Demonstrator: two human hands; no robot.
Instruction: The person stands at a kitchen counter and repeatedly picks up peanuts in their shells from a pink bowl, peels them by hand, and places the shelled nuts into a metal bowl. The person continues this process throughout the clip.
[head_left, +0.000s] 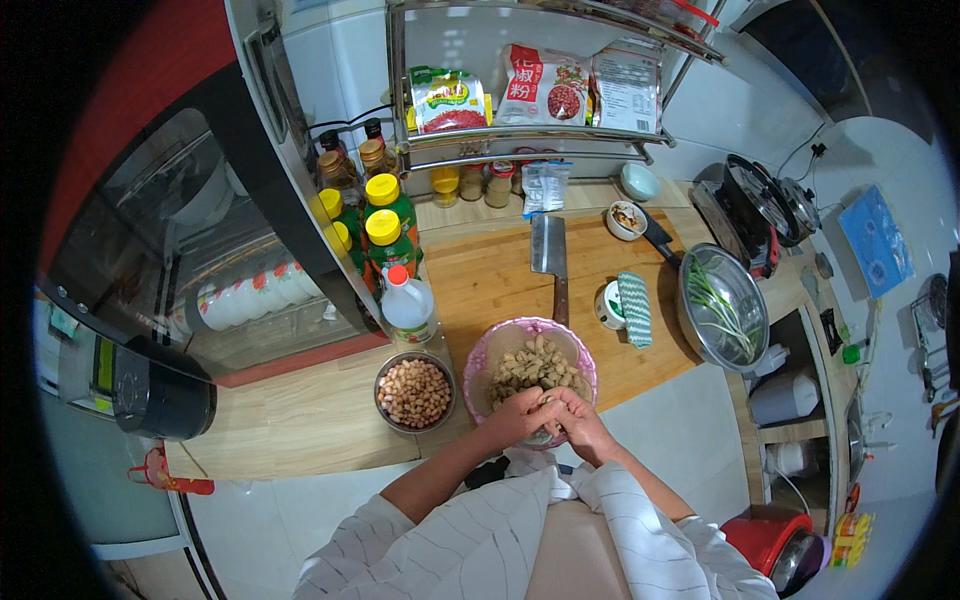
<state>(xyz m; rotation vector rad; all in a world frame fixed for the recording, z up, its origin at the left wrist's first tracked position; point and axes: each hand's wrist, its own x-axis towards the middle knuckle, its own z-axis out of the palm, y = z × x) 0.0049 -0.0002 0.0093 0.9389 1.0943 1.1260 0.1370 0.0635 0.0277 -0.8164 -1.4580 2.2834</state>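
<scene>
A pink plastic basin (471, 375) holds a pile of unshelled peanuts (536, 367) at the counter's front edge. Above its near side, my left hand (520, 414) and my right hand (583, 426) meet fingertip to fingertip. What looks like a peanut (553, 426) is pinched between them, mostly covered by the fingers. To the left of the basin stands a round metal bowl (378, 409) full of shelled peanuts (415, 393).
A cleaver (550, 247) lies on the wooden cutting board (480, 262), handle towards the basin. Right of it are a folded cloth (635, 309), a small white tub (610, 306) and a steel pan (686, 330) with green onions (721, 304). Bottles (409, 304) crowd the left beside a cabinet (247, 225).
</scene>
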